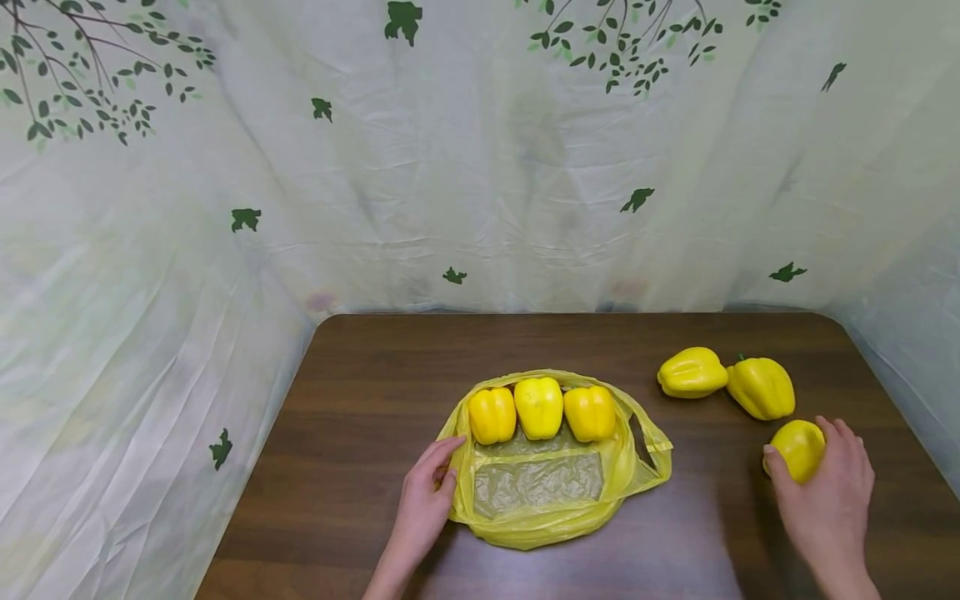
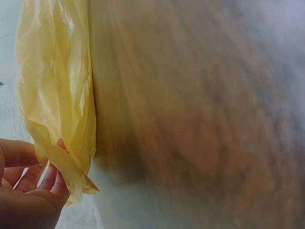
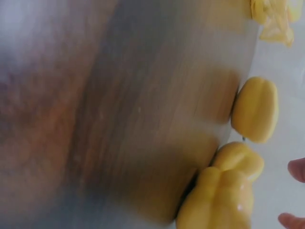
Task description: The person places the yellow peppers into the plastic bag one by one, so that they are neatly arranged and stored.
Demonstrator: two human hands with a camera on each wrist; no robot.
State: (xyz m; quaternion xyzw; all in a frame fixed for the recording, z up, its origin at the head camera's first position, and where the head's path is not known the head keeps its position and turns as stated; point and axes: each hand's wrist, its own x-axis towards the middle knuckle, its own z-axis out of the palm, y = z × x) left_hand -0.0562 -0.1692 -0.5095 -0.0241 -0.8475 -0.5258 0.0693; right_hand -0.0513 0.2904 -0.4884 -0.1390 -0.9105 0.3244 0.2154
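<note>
A yellow plastic bag (image 1: pixel 536 529) lies spread open on the table with three yellow bell peppers (image 1: pixel 539 408) in a row along its far side. My left hand (image 1: pixel 425 492) pinches the bag's left rim; in the left wrist view, thumb and fingers hold a fold of the plastic (image 2: pixel 66 167). At the right, my right hand (image 1: pixel 828 487) reaches over a yellow bell pepper (image 1: pixel 799 450), thumb on one side and fingers on the other. The right wrist view has its fingertips (image 3: pixel 298 169) spread apart, a gap away from the nearest pepper (image 3: pixel 217 200).
Two more yellow bell peppers, one lying on its side (image 1: pixel 692 372) and one beside it (image 1: pixel 761 388), lie beyond my right hand. A bag handle loop (image 1: pixel 660 450) sticks out rightward. Leaf-patterned cloth (image 1: pixel 487 183) hangs around the brown wooden table (image 1: pixel 360 375).
</note>
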